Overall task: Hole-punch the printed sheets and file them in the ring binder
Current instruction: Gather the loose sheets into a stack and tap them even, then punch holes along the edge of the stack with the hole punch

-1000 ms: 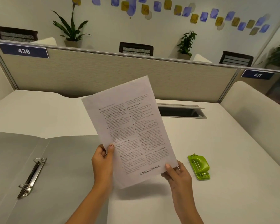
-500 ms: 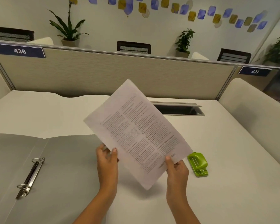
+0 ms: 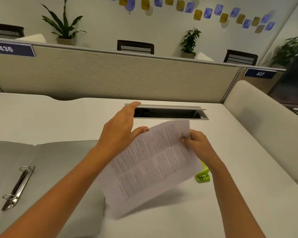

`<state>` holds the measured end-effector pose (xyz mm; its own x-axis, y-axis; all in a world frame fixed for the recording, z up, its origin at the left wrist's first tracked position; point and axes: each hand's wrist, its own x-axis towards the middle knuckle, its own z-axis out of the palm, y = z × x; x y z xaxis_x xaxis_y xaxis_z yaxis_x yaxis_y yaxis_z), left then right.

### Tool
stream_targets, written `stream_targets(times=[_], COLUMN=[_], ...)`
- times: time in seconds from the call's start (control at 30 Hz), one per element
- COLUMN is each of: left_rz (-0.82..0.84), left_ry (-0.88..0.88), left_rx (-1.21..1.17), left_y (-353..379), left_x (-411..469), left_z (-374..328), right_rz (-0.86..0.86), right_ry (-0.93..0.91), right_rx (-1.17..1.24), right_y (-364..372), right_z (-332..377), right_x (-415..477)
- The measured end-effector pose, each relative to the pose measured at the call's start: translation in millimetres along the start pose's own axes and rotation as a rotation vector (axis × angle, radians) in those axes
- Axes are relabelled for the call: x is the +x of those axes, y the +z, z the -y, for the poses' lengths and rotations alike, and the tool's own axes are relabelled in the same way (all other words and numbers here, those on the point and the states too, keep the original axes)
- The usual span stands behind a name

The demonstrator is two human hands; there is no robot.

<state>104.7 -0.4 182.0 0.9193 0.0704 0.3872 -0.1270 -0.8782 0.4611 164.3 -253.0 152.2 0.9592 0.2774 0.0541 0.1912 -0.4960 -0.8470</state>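
Printed sheets (image 3: 153, 165) hang tilted above the white desk, long side running from near left to far right. My right hand (image 3: 196, 143) pinches their far right edge. My left hand (image 3: 122, 127) is off the paper, fingers straight and stretched forward at the sheets' far left corner, thumb near the edge. A green hole punch (image 3: 203, 176) lies on the desk, mostly hidden under the sheets' right side. The grey ring binder (image 3: 47, 162) lies open at the left, its metal ring mechanism (image 3: 18, 186) closed.
An open cable slot (image 3: 169, 113) is set into the white desk (image 3: 248, 186) just beyond my hands. A beige partition (image 3: 110, 76) closes the back, and a padded side panel (image 3: 265, 121) borders the right.
The sheets have turned clockwise and dropped lower over the punch. My left hand let go of them and reached forward; my right hand shifted to the far right edge.
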Motion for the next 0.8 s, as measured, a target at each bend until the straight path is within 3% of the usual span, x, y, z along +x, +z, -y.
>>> stream_targets(times=[0.13,0.27,0.43,0.67,0.8], left_rz=[0.427,0.583,0.55,0.397,0.318], left_ry=[-0.21,-0.181,-0.189,-0.332,-0.53], left_rx=[-0.292,-0.333,-0.388,-0.591,-0.741], left_y=[2.7,17.7,36.8,55.9,80.6], left_x=[12.4,0.2,-15.3,-30.8,-44.1], left_z=[7.9,8.9,10.5,23.1,21.3], right_rz=[0.108,0.156,0.098,-0.32,-0.439], right_ry=[0.016,0.052,-0.002,0.015,0.117], right_rx=[-0.058,-0.113,-0.177,-0.005,0.014], right_y=[-15.2,-17.7,-12.8,-19.6,-21.8], right_z=[4.3,-0.3,-10.6,-53.1,-91.8], right_x=[23.4,40.7,50.2,27.0,-1.0])
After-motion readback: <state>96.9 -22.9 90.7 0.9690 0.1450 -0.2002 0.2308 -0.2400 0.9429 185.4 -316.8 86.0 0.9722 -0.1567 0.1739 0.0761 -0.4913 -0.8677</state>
